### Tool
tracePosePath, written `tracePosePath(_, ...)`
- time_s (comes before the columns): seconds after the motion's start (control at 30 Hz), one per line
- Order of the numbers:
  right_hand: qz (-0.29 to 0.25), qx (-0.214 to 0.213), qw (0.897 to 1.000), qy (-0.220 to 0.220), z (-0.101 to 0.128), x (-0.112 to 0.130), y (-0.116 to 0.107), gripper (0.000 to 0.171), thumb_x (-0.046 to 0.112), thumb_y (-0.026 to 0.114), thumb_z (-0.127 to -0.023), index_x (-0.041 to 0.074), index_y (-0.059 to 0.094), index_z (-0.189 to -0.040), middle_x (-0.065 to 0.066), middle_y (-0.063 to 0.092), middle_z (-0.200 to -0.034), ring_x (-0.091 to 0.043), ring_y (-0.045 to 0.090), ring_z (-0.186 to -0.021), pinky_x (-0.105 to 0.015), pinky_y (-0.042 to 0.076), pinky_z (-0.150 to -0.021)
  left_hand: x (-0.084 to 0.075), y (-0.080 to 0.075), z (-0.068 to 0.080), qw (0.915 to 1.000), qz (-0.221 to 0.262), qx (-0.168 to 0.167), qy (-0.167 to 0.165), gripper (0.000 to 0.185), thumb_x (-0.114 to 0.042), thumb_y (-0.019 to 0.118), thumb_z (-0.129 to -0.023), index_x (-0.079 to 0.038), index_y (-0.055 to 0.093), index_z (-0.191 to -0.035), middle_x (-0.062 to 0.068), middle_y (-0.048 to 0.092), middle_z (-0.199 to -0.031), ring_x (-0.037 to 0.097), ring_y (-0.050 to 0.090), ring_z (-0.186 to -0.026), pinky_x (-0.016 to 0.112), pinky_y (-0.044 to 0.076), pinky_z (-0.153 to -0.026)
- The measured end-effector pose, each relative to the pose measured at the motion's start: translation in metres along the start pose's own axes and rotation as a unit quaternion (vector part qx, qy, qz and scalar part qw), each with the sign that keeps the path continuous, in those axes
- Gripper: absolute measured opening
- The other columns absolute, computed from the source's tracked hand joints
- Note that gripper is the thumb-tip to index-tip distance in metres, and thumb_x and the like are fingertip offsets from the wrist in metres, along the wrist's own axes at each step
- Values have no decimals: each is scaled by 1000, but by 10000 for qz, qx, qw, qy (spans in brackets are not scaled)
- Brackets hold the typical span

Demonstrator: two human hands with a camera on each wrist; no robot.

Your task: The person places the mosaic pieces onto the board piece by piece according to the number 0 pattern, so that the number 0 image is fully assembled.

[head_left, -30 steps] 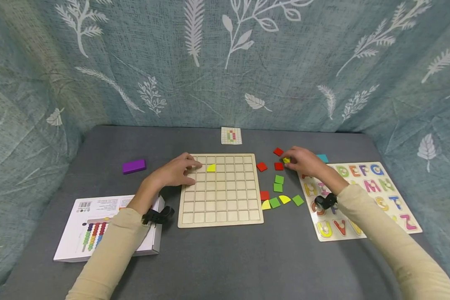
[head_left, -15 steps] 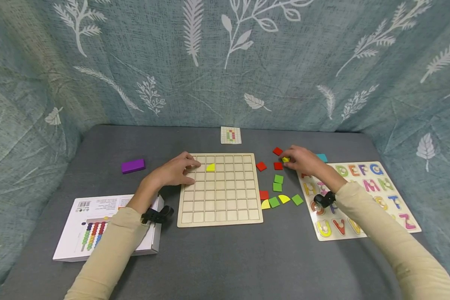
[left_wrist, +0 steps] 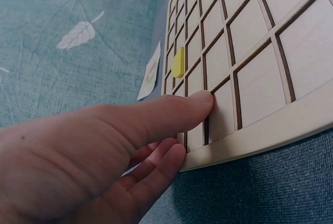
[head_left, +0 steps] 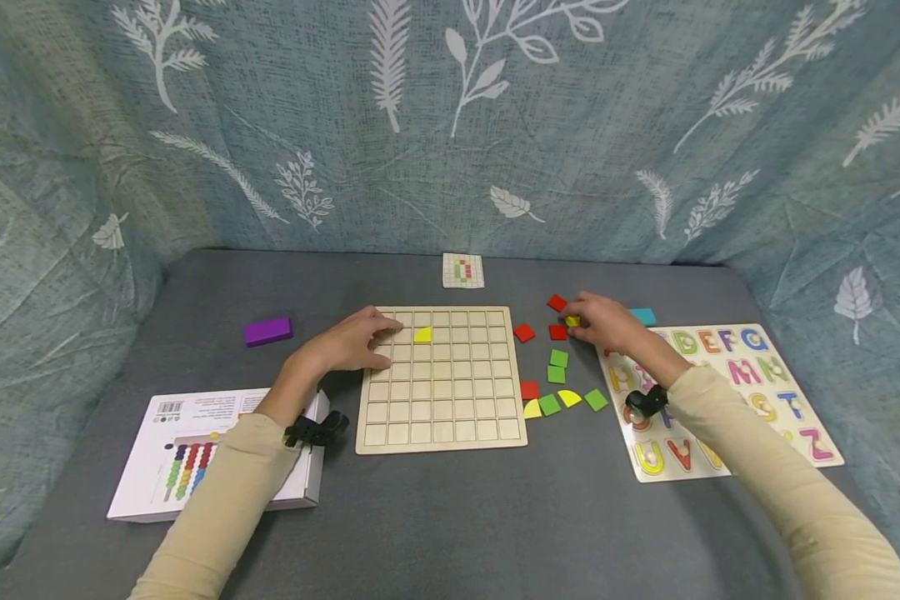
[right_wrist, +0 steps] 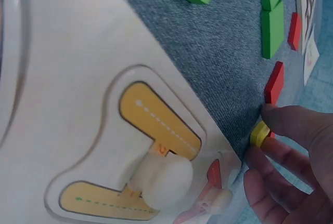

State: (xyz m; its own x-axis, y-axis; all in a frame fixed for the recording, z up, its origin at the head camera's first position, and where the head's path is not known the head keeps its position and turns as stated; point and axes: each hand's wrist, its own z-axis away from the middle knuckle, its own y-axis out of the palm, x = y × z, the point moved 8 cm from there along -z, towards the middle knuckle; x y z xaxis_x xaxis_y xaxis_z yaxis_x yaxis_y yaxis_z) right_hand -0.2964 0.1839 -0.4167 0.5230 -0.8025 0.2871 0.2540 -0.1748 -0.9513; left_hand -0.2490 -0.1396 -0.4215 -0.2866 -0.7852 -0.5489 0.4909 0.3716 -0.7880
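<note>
My left hand (head_left: 347,342) rests at the left edge of a wooden grid board (head_left: 438,437). Its thumb (left_wrist: 177,112) lies on the grid while the other fingertips are by the board's edge. One yellow quarter-circle tile (head_left: 422,335) sits in a cell near the top of the board. To the right of the board, my right hand (head_left: 603,322) pinches a yellow tile (right_wrist: 259,133) between thumb and finger, low over the table. Part of that tile is hidden by the fingers. Red tiles (head_left: 558,332) lie close beside this hand.
Green tiles (head_left: 556,375) and yellow quarter circles (head_left: 569,399) lie between the board and an alphabet puzzle (head_left: 682,472). A small pattern card (head_left: 462,272) is behind the board. At left are a purple block (head_left: 267,332) and a white box (head_left: 138,467); a blue piece (head_left: 643,317) is at right.
</note>
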Motion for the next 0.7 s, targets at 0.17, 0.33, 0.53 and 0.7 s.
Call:
tracePosePath(0.17, 50, -61, 10000, -36, 1, 1, 0, 26, 8, 68, -88, 1, 69, -114, -17, 60, -110, -26, 58, -84, -43, 49, -73, 1, 1, -1, 9999, 36, 66, -109, 60, -13, 68, -89, -1, 45, -143, 15, 45, -115, 22, 42, -90, 36, 36, -79)
tracePosePath(0.33, 43, -96, 9999, -27, 1, 0, 1, 26, 7, 69, -88, 1, 69, -113, -17, 60, -109, -27, 59, -85, -43, 49, -74, 0, 1, 0, 9999, 69, 34, -85, 58, -13, 69, -89, -1, 47, -141, 17, 47, -119, 23, 45, -92, 37, 39, -82)
tracePosePath(0.53, 41, -175, 9997, -146, -1, 0, 1, 24, 5, 68, -88, -1, 69, -112, -17, 60, -105, -27, 58, -82, -42, 48, -70, 0, 0, 0, 9999, 109, -40, -48, 56, -13, 70, -88, -1, 50, -139, 17, 48, -121, 24, 48, -95, 38, 42, -85)
tracePosePath(0.7, 20, -178, 9998, -90, -1, -2, 1, 25, 6, 68, -88, 0, 69, -112, -17, 61, -107, -28, 59, -85, -43, 49, -73, -1, -2, 0, 9998, 133, -117, -29, 55, -12, 70, -87, -1, 52, -137, 18, 49, -124, 27, 51, -101, 43, 44, -91)
